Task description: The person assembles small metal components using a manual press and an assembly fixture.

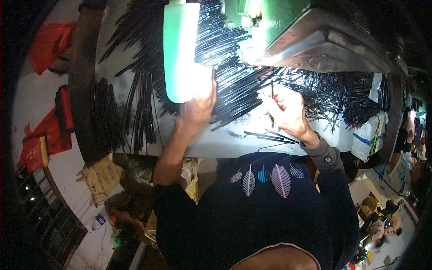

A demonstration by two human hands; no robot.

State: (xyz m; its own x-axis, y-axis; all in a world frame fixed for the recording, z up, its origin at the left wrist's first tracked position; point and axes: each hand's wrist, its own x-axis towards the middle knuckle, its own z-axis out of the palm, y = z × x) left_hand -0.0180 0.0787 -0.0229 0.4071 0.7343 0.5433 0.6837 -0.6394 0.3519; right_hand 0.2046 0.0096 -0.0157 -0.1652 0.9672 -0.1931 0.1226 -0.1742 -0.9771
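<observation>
My right hand [291, 113] pinches a thin black rod [272, 104] that stands nearly upright in the view, over the table just in front of the heaps. Many similar thin black rods [225, 85] lie in dense, roughly parallel piles across the table. To the left, my left hand [200, 102] is beside the lower end of a long, bright green-white lamp [181, 49], at the edge of the piled rods. Glare and the lamp hide its fingers, so what it holds does not show. A few loose rods [272, 136] lie near the table's front edge.
A metal machine housing [333, 42] with angled edges overhangs the far right of the table [200, 143]. A strapped white bundle [368, 136] stands at the right edge. Beyond the left edge are a tan sack [102, 177] and a bottle [98, 222] on the floor. Other people appear at far right.
</observation>
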